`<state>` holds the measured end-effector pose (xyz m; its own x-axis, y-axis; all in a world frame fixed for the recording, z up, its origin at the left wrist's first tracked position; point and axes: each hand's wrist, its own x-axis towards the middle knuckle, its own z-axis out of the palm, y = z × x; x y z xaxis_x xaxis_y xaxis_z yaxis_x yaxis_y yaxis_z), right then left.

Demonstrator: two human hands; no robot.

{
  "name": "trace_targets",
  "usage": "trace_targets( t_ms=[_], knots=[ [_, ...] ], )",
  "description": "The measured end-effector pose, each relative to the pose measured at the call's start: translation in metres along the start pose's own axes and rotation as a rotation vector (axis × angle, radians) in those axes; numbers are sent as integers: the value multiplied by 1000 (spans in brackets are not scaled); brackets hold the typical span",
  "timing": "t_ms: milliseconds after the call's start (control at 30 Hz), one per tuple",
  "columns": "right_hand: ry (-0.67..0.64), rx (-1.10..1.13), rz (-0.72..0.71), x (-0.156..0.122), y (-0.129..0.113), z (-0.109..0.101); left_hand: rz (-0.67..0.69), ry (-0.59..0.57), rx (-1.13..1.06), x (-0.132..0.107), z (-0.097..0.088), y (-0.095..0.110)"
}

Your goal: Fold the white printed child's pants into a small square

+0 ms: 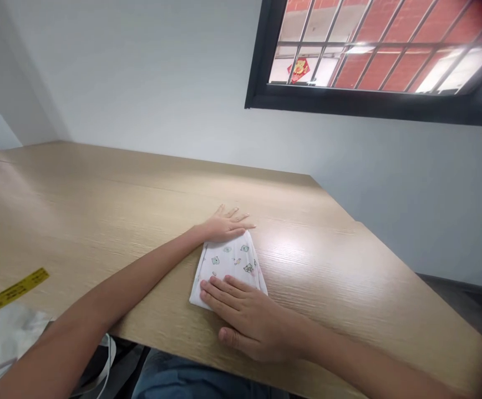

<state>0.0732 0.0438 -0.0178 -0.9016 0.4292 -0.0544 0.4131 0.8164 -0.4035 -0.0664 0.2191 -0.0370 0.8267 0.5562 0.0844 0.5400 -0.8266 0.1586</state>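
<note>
Folded cloth, white with small printed figures, lies flat on the wooden table, near its front edge. Left hand rests open-palmed on the cloth's far edge; right hand lies flat, fingers spread, on its near edge; neither grips, both press. Judgement: even downward pressure from both palms, edges kept aligned, should set the crease cleanly. Left of the cloth, a yellow tape measure over white fabric. Behind the cloth a grey wall; above right, a barred window.
</note>
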Motion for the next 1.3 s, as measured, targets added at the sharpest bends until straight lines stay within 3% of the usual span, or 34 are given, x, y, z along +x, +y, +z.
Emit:
trace_targets(
  t_ms=[100, 200, 300, 400, 533, 633, 833, 1033, 1100, 1167, 1300],
  knots=[
    [12, 18, 3, 0, -1, 2, -42, -23, 4, 13, 0, -8],
    [41, 48, -16, -1, 0, 1, -65, 60, 53, 9, -1, 0],
    [42, 99, -46, -5, 6, -9, -61, 189, 112, -13, -1, 17],
    [92, 40, 45, -11, 16, -23, -13, 231, 143, -53, 1, 34],
    [106, -91, 182, -16, 25, -33, 49, 71, -1, -109, 0, 47],
    [66, -83, 222, -15, 22, -31, 73, -41, -104, -131, -2, 54],
    [111, -124, 203, -14, 21, -19, 166, 44, -30, -130, 3, 60],
    [142, -59, 212, -20, 39, -28, 274, 175, -46, -131, 0, 64],
    [186, -37, 196, -22, 48, -33, 193, 170, -164, -131, -4, 65],
    [263, 17, 187, -22, 57, -35, 10, 164, -394, -129, -6, 62],
    [489, 249, 370, -18, 70, -34, -296, 288, -764, -120, -5, 52]
  ],
)
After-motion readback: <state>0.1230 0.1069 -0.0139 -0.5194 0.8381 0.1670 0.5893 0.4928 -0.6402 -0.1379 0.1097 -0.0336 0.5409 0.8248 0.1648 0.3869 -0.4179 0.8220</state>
